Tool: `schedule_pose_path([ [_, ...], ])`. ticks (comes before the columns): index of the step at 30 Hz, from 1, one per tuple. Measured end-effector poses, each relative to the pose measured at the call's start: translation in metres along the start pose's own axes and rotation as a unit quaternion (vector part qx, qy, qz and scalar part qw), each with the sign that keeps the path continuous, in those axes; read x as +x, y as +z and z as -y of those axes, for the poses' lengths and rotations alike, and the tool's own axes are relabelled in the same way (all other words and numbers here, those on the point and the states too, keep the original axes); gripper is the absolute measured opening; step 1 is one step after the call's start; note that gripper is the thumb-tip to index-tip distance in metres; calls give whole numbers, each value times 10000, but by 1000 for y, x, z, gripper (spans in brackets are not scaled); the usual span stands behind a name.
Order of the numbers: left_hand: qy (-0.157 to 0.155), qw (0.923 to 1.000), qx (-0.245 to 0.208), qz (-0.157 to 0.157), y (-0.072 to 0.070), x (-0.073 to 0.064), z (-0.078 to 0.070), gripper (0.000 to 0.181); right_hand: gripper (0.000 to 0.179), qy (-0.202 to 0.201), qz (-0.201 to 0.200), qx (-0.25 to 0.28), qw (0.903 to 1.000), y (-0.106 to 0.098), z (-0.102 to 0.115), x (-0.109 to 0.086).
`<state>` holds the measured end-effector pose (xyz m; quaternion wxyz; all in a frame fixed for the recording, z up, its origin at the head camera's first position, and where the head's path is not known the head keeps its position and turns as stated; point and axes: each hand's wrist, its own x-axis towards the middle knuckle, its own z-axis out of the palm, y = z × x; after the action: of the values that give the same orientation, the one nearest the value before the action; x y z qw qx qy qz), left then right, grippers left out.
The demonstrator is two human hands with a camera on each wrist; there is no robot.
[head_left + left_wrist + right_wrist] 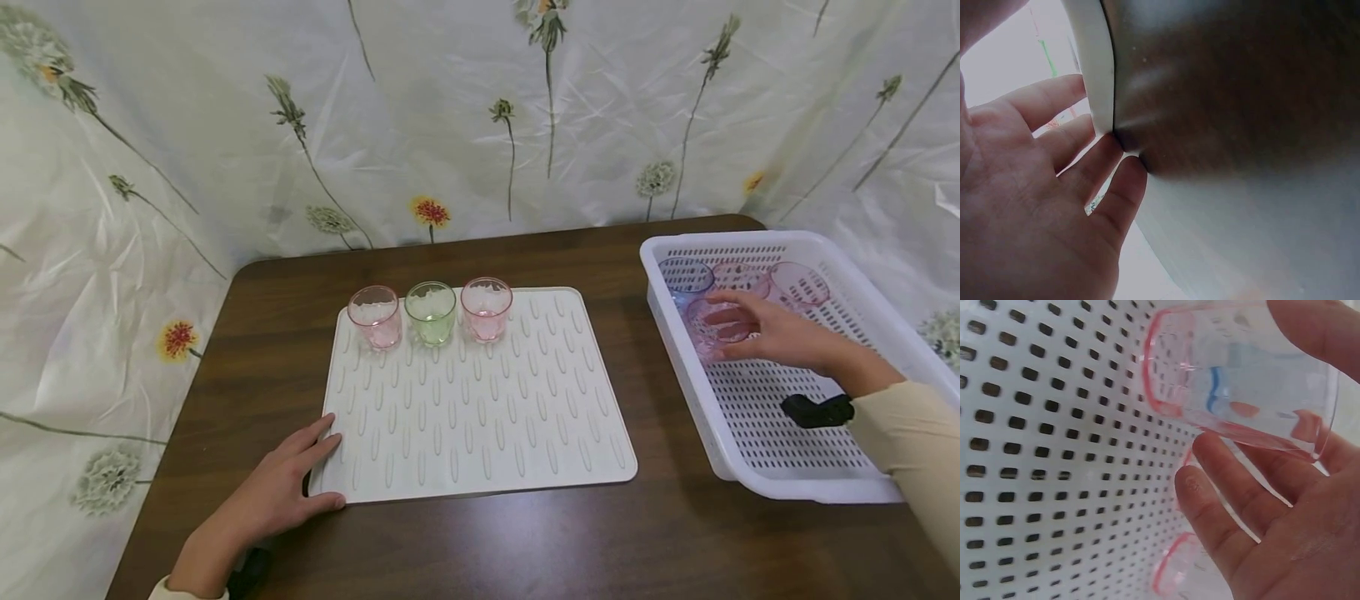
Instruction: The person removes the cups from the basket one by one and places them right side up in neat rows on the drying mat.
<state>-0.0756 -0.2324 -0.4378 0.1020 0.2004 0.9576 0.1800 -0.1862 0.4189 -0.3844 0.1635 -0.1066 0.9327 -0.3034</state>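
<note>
In the basket my right hand (783, 333) holds a clear pink glass (701, 337), thumb on one side and fingers round the other. The right wrist view shows this pink-rimmed glass (1241, 381) tilted on its side between thumb and fingers. My left hand (273, 492) rests with spread, nearly straight fingers at the left edge of a white ridged mat (480, 450). On the mat's far edge stand a pink glass (377, 321), a green glass (432, 317) and another pink glass (487, 312) in a row.
A white perforated plastic basket (686, 400) stands on the right of the dark wooden table (510, 542). Inside it, near the right hand, are a blue glass (681, 273) and more pink glasses (802, 283). A flowered curtain (450, 125) hangs behind the table.
</note>
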Motion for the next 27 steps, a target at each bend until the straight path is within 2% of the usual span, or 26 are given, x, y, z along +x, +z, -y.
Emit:
schedule_pose_path([
  [6,83,9999,27,-62,0,0,0,80,83,-96,-38,-144,9998,-3,4,-4],
  [12,96,9999,36,-84,0,1,0,81,80,-92,-184,-342,9992,-16,11,-7],
  [17,118,9999,45,-106,0,1,0,81,79,-48,-285,-208,9994,-28,20,-11],
  [22,94,9999,27,-111,0,1,0,80,78,-135,-566,-167,9982,-36,27,-17],
  [27,52,10000,18,-72,0,0,0,80,78,-51,-769,-279,9966,-42,29,-21],
])
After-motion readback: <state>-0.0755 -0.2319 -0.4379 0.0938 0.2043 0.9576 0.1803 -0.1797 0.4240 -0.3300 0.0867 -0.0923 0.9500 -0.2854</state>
